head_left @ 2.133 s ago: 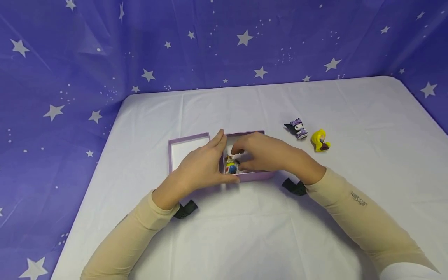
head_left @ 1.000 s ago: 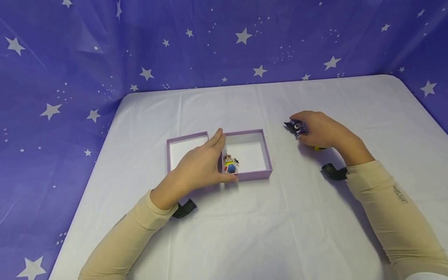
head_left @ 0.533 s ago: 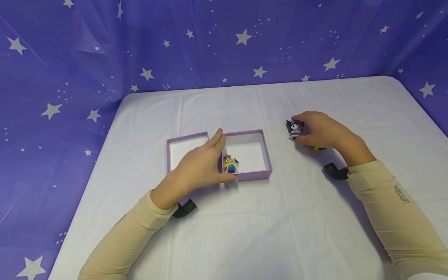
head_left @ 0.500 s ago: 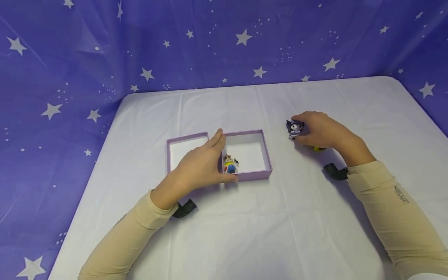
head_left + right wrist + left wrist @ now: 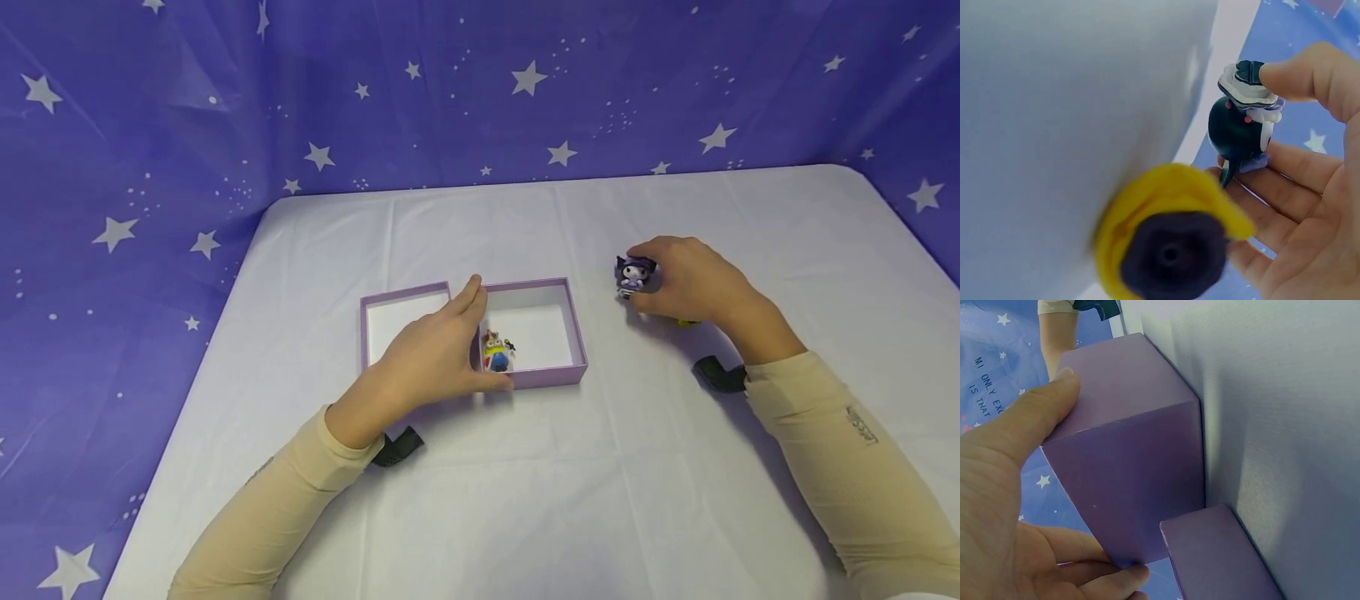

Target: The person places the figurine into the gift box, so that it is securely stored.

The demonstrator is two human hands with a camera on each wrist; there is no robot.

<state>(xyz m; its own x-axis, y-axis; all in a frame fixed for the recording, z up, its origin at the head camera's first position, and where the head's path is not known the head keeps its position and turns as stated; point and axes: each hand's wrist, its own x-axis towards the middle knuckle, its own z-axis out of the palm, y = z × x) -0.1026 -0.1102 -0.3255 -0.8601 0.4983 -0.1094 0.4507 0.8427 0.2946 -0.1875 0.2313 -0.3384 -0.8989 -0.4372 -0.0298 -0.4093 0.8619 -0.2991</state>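
In the head view my left hand (image 5: 427, 354) grips the open purple box (image 5: 540, 379), thumb on its near wall and fingers at the far wall. A small Minion figurine (image 5: 497, 357) with a crown sits in the box's near left corner. To the right, my right hand (image 5: 693, 279) pinches a black and purple figurine (image 5: 634, 273), its white face toward the head camera. The right wrist view shows the thumb on this figurine's base and fingertips at its head end. A yellow-haired figurine (image 5: 1166, 184) lies under that hand, mostly hidden in the head view.
A shallower purple tray with a white inside, likely the box's lid (image 5: 405, 292), sits left of the box, partly behind my left hand. White cloth (image 5: 510, 500) covers the table, and a starry purple curtain (image 5: 465, 100) hangs behind and at both sides.
My right hand has left the inside of the box and taken hold of the black and purple figurine, which is now turned to face the head camera. My left hand has stayed at the box.
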